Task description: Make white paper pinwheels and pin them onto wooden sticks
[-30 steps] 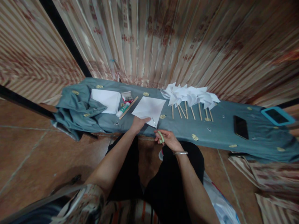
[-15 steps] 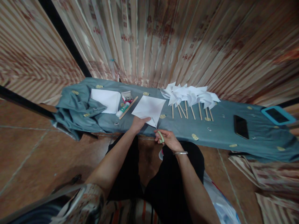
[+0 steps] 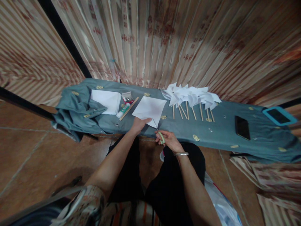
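A square sheet of white paper (image 3: pixel 150 107) lies corner-first towards me at the edge of the cloth. My left hand (image 3: pixel 139 125) grips its near left side, thumb on top and the other fingers underneath, out of sight. In my right hand (image 3: pixel 170 140) is a pair of scissors (image 3: pixel 161 137) with pale green handles, my fingers closed round them. The blades reach into the near corner of the paper, pointing up towards its middle. How far the blades are parted is too small to tell.
Paper pinwheels (image 3: pixel 192 95) on wooden sticks lie right of the sheet. Left are a glue stick (image 3: pixel 123 110), a wooden stick (image 3: pixel 129 108), a small open box (image 3: pixel 127 98) and a white paper stack (image 3: pixel 110 100). Farther right lie a phone (image 3: pixel 242 127) and a blue-framed tablet (image 3: pixel 279 116).
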Tool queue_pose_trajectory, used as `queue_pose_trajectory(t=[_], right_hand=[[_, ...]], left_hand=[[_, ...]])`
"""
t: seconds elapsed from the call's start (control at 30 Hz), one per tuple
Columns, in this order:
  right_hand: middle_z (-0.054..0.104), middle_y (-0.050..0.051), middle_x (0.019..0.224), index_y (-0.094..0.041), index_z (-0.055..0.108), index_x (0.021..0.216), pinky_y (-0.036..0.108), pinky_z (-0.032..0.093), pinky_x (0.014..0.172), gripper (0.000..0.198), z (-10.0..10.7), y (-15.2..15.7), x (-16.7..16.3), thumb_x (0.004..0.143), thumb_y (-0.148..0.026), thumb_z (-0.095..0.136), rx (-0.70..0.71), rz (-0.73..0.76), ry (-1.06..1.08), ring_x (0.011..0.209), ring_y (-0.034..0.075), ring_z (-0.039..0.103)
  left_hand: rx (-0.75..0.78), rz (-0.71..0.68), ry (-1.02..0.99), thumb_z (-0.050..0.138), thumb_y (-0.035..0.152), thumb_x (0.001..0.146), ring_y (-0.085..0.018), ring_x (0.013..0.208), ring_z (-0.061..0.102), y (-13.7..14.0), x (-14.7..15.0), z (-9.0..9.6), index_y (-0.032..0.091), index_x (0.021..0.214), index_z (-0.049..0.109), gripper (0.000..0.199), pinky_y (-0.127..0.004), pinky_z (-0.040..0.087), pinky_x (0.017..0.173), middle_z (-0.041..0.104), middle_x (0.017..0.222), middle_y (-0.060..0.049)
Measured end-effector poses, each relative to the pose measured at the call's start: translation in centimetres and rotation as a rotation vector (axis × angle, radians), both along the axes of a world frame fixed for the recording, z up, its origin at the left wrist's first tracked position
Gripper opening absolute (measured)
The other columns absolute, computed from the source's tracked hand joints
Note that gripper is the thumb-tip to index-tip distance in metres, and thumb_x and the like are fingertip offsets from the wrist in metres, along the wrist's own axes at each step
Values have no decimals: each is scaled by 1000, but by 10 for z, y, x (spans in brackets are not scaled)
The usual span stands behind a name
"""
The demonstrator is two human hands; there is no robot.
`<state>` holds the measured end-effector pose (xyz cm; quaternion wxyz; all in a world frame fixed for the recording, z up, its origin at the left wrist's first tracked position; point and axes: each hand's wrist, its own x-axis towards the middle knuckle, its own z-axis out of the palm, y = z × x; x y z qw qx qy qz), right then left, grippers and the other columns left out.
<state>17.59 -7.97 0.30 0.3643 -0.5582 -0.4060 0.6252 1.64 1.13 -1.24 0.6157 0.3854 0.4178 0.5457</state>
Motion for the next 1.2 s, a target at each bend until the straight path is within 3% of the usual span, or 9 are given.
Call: queue_pose_trajectory(t=[0.53, 0.83, 1.2], right_hand=[[67, 0, 62, -17, 70, 92, 19, 30, 43, 50, 5, 0, -1, 61, -56, 77, 25, 27, -30, 49, 8, 54], [66, 0, 61, -16, 70, 88, 19, 31, 43, 54, 1, 3, -3, 59, -62, 75, 44, 28, -21, 48, 8, 53], [65, 0, 58, -18, 70, 81, 20, 32, 43, 50, 3, 7, -9, 60, -64, 73, 81, 41, -22, 48, 9, 53]], left_hand=[[-27, 18, -3, 85, 26, 46, -26, 95, 66, 2, -1, -3, 14, 100, 69, 58, -42, 46, 96, 74, 101, -10], [-41, -4, -11, 86, 26, 43, -27, 92, 67, -1, -3, 4, 15, 90, 71, 51, -44, 47, 95, 75, 97, -10], [-37, -10, -14, 86, 27, 42, -27, 88, 67, -6, -3, 9, 15, 93, 70, 55, -46, 47, 93, 75, 93, -10]])
